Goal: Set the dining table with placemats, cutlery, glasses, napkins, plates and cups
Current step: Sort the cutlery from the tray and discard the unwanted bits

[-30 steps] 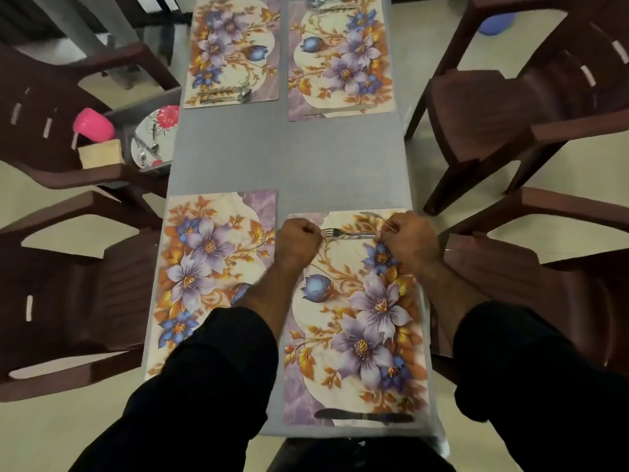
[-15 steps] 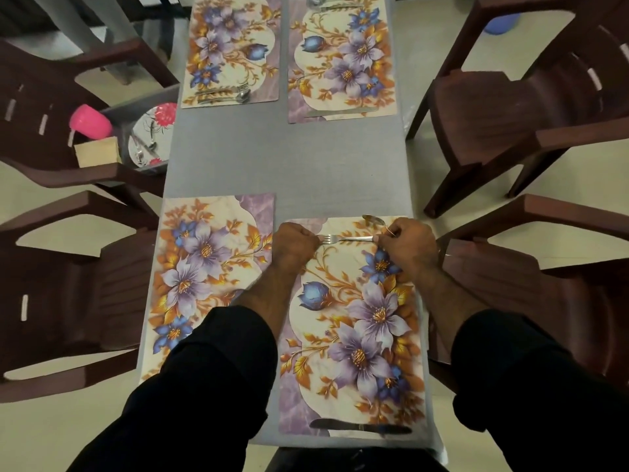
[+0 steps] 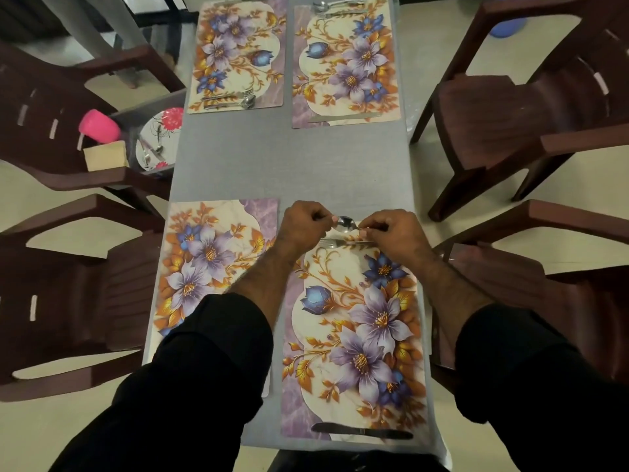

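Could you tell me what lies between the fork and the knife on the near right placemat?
In the head view, nothing: between the fork and the knife the placemat is bare, showing only its floral print.

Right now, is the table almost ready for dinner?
Not yet. Done: four placemats are down; the near right placemat has a knife and fork. In hand: both the left hand and right hand hold a spoon above the fork. Left: the near left placemat shows no cutlery, and plates wait on a side stand.
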`<state>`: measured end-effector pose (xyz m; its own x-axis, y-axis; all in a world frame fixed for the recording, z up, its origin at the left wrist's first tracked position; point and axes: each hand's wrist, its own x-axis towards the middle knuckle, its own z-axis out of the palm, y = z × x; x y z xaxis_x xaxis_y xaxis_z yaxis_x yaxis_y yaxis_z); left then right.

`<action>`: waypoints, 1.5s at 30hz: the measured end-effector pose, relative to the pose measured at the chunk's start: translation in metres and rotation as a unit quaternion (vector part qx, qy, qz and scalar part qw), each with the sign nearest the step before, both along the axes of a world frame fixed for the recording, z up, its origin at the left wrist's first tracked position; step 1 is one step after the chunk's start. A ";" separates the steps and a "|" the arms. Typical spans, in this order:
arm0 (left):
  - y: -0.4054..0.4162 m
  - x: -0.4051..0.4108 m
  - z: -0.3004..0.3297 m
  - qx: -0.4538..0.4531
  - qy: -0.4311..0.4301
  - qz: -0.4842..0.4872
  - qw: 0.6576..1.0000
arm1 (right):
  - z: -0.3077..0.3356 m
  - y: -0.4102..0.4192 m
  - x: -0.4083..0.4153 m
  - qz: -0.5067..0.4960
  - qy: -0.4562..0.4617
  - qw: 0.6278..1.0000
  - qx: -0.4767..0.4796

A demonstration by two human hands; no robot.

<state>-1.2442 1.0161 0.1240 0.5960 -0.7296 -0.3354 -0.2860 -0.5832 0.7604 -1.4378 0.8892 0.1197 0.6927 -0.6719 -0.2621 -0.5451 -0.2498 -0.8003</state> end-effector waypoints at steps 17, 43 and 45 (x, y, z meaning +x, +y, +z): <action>-0.026 0.006 -0.032 0.079 -0.073 -0.045 0.993 | -0.022 -0.024 -0.003 0.051 0.091 0.988 -0.115; -0.007 0.009 -0.027 0.163 0.013 0.069 0.984 | -0.023 -0.028 -0.005 0.061 0.126 0.979 -0.149; -0.002 0.009 -0.022 0.170 0.000 0.062 0.983 | -0.022 -0.028 -0.008 0.048 0.120 0.981 -0.142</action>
<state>-1.2349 1.0136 0.1024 0.6733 -0.4968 -0.5475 -0.1966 -0.8342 0.5152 -1.4461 0.8617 0.0975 0.6977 -0.6755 -0.2384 -0.6728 -0.5035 -0.5421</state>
